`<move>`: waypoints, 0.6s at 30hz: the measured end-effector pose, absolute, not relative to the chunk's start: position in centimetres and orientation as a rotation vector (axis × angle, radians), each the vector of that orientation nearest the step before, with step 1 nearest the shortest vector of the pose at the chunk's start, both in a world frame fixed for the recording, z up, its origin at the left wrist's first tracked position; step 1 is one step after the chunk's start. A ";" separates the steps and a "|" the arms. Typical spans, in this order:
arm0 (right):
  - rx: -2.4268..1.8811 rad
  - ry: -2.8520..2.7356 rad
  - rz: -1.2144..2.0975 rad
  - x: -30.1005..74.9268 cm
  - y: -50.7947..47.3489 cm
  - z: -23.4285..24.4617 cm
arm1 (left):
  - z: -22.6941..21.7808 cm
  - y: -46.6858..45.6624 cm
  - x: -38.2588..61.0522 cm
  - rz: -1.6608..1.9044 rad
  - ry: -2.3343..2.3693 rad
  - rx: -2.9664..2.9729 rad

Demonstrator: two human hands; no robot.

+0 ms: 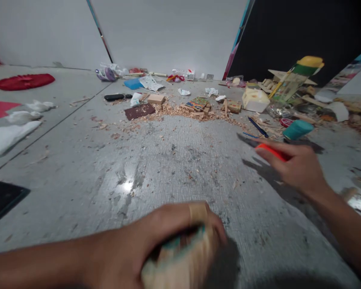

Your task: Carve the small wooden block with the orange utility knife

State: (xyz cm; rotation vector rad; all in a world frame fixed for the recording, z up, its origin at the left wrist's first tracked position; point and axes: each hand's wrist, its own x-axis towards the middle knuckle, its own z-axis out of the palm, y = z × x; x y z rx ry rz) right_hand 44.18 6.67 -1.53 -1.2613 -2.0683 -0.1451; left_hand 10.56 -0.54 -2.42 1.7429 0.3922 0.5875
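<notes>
- Head view, bottom centre of the frame: the left hand [156,245] is curled tight around a pale wooden piece [180,265] with a teal streak on it, pressing it down on the grey floor [174,160] (motion blur hides the details).
- Right of centre, a little farther up: the right hand [297,166] is closed around an orange-handled knife [260,146], its dark blade pointing toward the left of the frame, well apart from the wood.
- Judging by this, the carving is between cuts: the wood is held, the blade is off it. The next move calls for bringing the edge to the wood with the holding fingers out of its path.
- Mid-frame right: a teal block [297,129] lies just beyond the knife hand.
- Upper centre: wood shavings [180,112] and offcuts are strewn around a dark brown sheet [140,111].
- Upper right: a cream box [255,99] and printed packaging; none of the lettering is legible.
- Lower left edge: a black tablet [3,198].
</notes>
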 end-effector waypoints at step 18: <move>-0.806 -2.342 0.242 38.2 0.6 -0.6 | -3.3 -0.3 12.1 0.841 0.783 1.429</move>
